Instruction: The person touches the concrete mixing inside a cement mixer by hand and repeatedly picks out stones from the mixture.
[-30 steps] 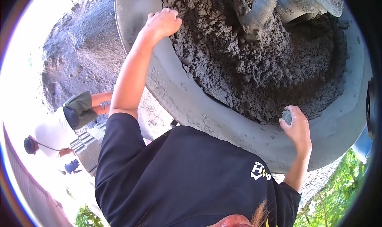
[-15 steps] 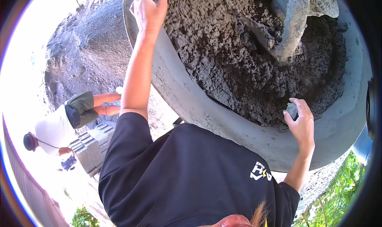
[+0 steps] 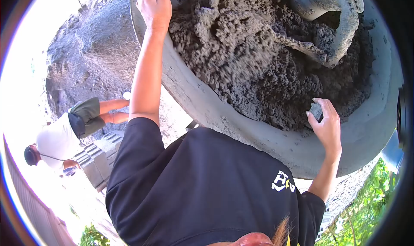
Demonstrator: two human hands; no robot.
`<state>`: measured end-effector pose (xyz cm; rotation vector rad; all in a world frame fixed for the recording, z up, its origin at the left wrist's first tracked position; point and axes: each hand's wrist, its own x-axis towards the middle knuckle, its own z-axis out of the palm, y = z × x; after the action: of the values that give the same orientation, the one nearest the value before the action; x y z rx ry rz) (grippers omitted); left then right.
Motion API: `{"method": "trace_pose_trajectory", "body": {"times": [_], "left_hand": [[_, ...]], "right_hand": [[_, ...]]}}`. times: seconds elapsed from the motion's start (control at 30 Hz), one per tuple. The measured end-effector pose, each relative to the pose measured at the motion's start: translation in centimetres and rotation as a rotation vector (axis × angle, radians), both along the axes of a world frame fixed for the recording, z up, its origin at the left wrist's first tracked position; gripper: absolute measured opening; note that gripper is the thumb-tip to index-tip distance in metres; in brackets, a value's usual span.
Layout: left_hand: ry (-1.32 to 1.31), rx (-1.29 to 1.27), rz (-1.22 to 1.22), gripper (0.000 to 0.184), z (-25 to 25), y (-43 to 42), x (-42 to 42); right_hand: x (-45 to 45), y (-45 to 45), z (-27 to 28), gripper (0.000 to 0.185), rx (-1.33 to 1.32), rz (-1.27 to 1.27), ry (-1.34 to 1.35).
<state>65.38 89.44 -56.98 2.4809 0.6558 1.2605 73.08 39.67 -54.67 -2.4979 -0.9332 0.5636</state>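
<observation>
On the right, my right hand (image 3: 327,124) is curled round a grey lump (image 3: 316,111), just above the near inner wall of a large mixer drum (image 3: 258,136). My left hand (image 3: 155,8) is raised over the drum's left rim at the top edge of the frame. Its fingers look closed together, but the tips are cut off, and what they hold, if anything, cannot be made out. Wet grey concrete mix (image 3: 241,52) fills the drum. A concrete-coated mixing arm (image 3: 345,34) with a curved blade stands in the mix.
Another person (image 3: 60,138) in a white shirt bends beside stacked grey blocks (image 3: 97,162) at the left. Behind them rises a grey heap of sand or gravel (image 3: 99,52). Green leaves (image 3: 366,207) lie at the lower right, and a corrugated wall (image 3: 32,198) at the lower left.
My left hand has gone from over the mix up to the frame's top edge. My right hand has shifted slightly upward with the lump. The mixing arm and mix have moved round.
</observation>
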Motion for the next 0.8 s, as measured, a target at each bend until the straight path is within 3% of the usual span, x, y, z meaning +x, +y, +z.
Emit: {"method": "trace_pose_trajectory", "body": {"times": [0.23,0.4,0.53,0.6,0.7,0.77,0.8], "left_hand": [[0.034,0.018,-0.028,0.024,-0.5,-1.9,-0.5],[0.074,-0.034,-0.062,0.025,-1.4,-2.9,-0.2],[0.132,-0.078,-0.083,0.025,-1.3,-3.5,-0.2],[0.15,-0.084,-0.107,0.025,-1.1,-4.1,-0.1],[0.346,-0.225,-0.08,0.027,-1.2,-5.0,0.0],[0.898,-0.398,-0.088,0.038,-2.3,-4.8,0.3],[0.899,-0.4,-0.094,0.038,-2.4,-4.8,0.3]], "right_hand": [[-0.6,-2.4,-0.2,0.036,-0.007,-0.028,0.007],[-0.3,-3.3,-0.1,0.033,0.167,0.03,0.036],[0.0,-3.8,2.3,0.05,0.221,0.07,0.697],[-0.2,-4.0,2.3,0.051,0.219,0.196,0.797],[-1.1,-3.7,1.9,0.05,0.071,0.407,0.739],[-1.6,-4.0,1.5,0.048,0.005,0.439,0.72],[-1.9,-4.2,1.2,0.046,-0.129,0.414,0.583]]}}
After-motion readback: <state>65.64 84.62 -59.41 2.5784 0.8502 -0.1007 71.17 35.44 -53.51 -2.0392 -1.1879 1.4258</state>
